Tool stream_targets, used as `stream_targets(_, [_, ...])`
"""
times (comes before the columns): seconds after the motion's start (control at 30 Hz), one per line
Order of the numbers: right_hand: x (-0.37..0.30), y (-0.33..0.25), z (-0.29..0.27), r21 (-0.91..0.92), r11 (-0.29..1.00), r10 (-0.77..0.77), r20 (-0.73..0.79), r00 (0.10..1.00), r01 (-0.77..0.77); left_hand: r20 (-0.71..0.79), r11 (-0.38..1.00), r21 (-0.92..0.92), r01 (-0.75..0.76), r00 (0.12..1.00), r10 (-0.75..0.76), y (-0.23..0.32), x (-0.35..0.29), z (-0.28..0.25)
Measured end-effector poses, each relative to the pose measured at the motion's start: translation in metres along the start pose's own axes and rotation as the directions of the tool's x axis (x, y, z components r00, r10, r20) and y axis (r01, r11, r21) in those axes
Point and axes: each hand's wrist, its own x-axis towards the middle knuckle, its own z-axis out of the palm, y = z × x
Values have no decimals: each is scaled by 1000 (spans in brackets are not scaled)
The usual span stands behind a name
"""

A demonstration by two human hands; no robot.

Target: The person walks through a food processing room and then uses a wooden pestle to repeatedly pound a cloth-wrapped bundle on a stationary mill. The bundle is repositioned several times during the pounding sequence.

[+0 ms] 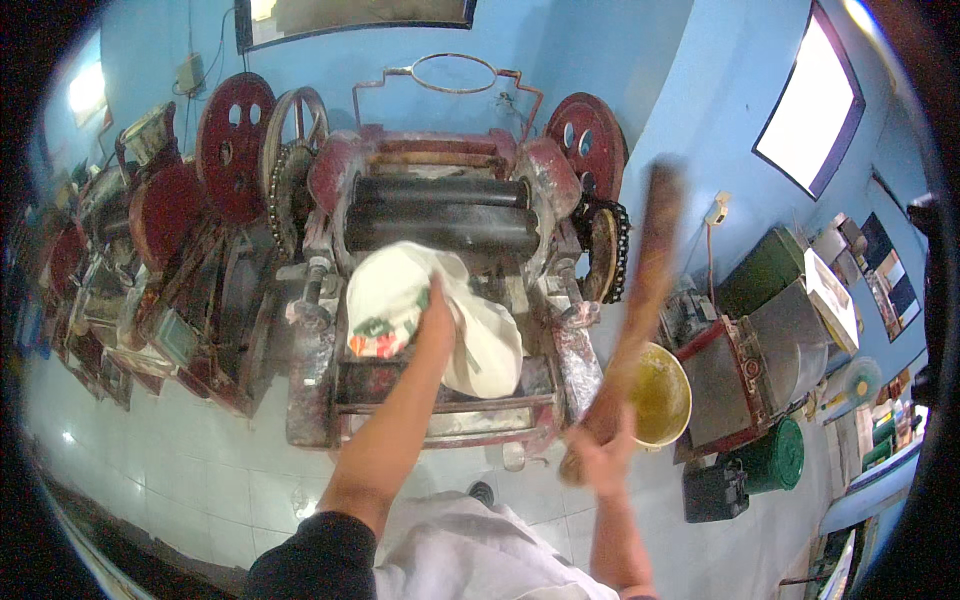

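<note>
My left hand [436,318] reaches forward and grips a floppy cream-coloured sheet [487,350], its fingers partly hidden in the folds. Green and orange print shows at the sheet's lower left, and whether it is all one cloth I cannot tell. The sheet hangs in front of the black rollers [440,228] of a large dark red roller machine [548,170], over its front bed. In my right hand [604,455] is a long wooden stick [650,265], held near its lower end and tilted up to the right. Motion blurs the stick and that hand.
A yellowish bucket [662,395] stands on the tiled floor right of the machine. Beyond it are a red-framed grey machine [722,375], a green bin [783,455] and a black container [715,490]. Further machinery with a red wheel [232,148] lines the left side.
</note>
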Motion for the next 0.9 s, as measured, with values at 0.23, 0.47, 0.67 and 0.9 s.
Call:
stream_targets(0.23, [140, -193, -50, 428, 726, -347, -448, 824, 538, -92, 729, 651, 212, 975, -201, -211, 9, -162])
stream_targets(0.47, [-21, 43, 74, 139, 980, 126, 102, 987, -140, -36, 866, 468, 178, 983, -182, -184, -12, -93])
stream_targets(0.67, [-80, 54, 87, -402, 830, 556, 551, 622, -386, 22, 711, 698, 85, 990, -140, -192, -10, -134])
stream_targets(0.9, [86, -132, 49, 489, 852, -66, -259, 964, 190, 84, 624, 781, -10, 992, -90, -185, -9, -137])
